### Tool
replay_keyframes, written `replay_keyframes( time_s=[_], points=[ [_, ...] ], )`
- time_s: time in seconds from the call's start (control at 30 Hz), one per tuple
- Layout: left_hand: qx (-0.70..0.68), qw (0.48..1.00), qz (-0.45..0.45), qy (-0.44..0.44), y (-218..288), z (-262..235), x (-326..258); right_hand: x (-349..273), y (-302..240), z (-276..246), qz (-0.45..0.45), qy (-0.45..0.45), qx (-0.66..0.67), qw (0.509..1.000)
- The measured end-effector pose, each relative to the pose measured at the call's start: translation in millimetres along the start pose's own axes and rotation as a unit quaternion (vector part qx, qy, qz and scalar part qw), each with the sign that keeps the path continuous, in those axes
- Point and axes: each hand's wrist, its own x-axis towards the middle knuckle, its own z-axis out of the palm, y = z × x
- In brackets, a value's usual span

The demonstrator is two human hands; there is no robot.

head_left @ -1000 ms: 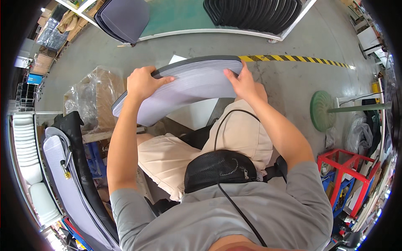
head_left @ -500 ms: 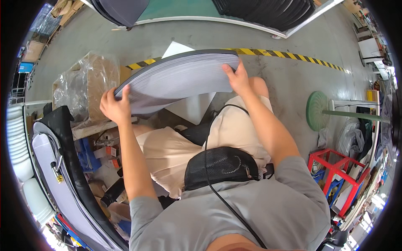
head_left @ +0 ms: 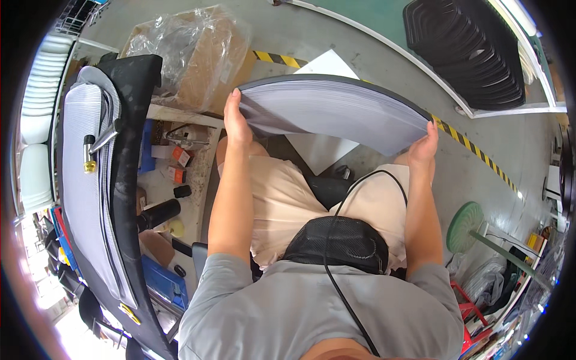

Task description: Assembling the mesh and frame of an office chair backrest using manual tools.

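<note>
Above my lap I hold a wide, bowed stack of thin grey sheets (head_left: 336, 111) with a dark upper edge. My left hand (head_left: 236, 120) is closed on its left end, the fingers partly hidden behind it. Around the right end, my right hand (head_left: 424, 147) grips the edge from the side. Below and behind the stack, a white sheet (head_left: 321, 153) shows between my knees and past the dark edge. A black mesh waist bag (head_left: 336, 243) rests on my lap, crossed by a black cable (head_left: 329, 264).
On my left, a black padded board (head_left: 135, 150) carries grey cut pieces (head_left: 90, 198), a black-and-yellow tool (head_left: 89, 155) and yellow snips (head_left: 129, 314). Beside it is a cluttered bench (head_left: 201, 120). A plastic-draped box (head_left: 198, 57), a cart frame (head_left: 384, 45) and a green round base (head_left: 465, 225) stand around.
My view has turned, so the surroundings shift. The stack sits more level and further right in the picture. My right hand has gone from the stack's upper right corner to its right end.
</note>
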Motion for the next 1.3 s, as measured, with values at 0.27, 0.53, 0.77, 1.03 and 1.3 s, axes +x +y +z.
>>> replay_keyframes(
  time_s=[0.27, 0.53, 0.77, 1.03, 1.3],
  points=[
    [0.039, 0.997, 0.015, -0.062, 17.7, 6.5, -15.1, 6.0, -1.0, -11.6, 0.045, -0.017, 0.001, 0.999],
    [-0.043, 0.999, 0.01, -0.03, 6.6, 1.8, -7.5, 1.4, 2.0, -7.5, 0.03, 0.045, 0.027, 0.998],
    [-0.039, 0.995, 0.044, -0.086, 6.1, -4.1, -13.6, -0.9, -2.1, -5.2, 0.007, 0.005, 0.02, 1.0],
    [-0.017, 0.999, 0.021, -0.028, -0.4, -19.6, -31.7, -2.4, 2.1, -6.4, 0.018, 0.015, 0.005, 1.0],
    [-0.02, 0.998, 0.054, -0.005, 10.1, -2.6, -65.4, 1.1, 16.8, -26.2, 0.015, 0.026, -0.021, 0.999]
  ],
)
